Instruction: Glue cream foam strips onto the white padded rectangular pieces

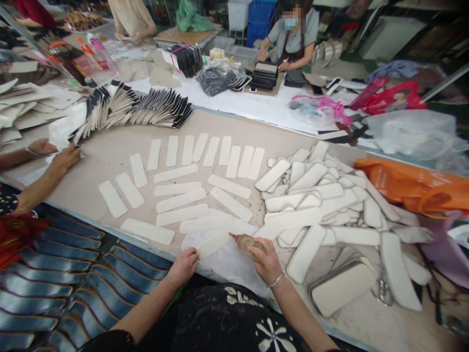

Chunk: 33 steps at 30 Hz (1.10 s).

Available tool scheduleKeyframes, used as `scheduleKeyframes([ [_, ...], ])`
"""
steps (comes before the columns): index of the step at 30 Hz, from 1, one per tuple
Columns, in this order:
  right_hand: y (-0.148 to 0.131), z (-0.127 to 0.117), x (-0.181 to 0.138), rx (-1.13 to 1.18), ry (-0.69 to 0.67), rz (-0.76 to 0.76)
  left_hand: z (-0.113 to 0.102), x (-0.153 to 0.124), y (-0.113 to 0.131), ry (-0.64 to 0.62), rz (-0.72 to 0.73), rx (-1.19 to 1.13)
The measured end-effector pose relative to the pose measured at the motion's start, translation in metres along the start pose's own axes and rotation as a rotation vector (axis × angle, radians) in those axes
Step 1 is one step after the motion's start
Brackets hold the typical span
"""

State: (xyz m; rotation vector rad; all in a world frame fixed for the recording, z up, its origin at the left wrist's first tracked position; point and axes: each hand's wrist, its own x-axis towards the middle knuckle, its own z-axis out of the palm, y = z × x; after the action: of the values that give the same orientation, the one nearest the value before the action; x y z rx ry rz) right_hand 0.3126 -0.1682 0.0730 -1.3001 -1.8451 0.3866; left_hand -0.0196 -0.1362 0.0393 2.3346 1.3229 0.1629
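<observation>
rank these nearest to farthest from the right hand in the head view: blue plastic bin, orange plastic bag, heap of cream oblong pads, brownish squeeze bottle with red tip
1. Brownish squeeze bottle: held in the right hand.
2. Heap of cream pads: just to the hand's right.
3. Orange bag: farther right, past most of the heap.
4. Blue bin: background, straight ahead.

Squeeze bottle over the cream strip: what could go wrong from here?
The squeeze bottle in the right hand points its nozzle at the cream strip; a hard squeeze might overrun the strip's edge. The left hand, at the strip's end, could get smeared. The loose pile of strips beside the right hand might slide if bumped.
</observation>
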Motion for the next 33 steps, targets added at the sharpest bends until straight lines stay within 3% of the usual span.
scheduleKeyframes([
  [6,0.012,-0.029,-0.001,-0.125,0.117,0.093,0.003,0.000,-0.003,0.006,0.002,-0.017],
  [13,0.015,-0.019,0.010,-0.139,0.151,0.135,0.002,0.001,-0.003,-0.024,0.006,-0.006],
  [18,0.019,-0.021,-0.001,-0.159,0.165,0.166,-0.001,0.003,-0.001,-0.020,0.011,-0.012],
  [28,-0.019,-0.016,-0.016,-0.047,0.142,0.277,0.003,0.005,-0.009,-0.038,0.034,-0.064],
  [33,-0.020,-0.024,-0.023,-0.008,0.262,0.348,-0.013,0.005,-0.014,-0.132,0.077,-0.044],
])
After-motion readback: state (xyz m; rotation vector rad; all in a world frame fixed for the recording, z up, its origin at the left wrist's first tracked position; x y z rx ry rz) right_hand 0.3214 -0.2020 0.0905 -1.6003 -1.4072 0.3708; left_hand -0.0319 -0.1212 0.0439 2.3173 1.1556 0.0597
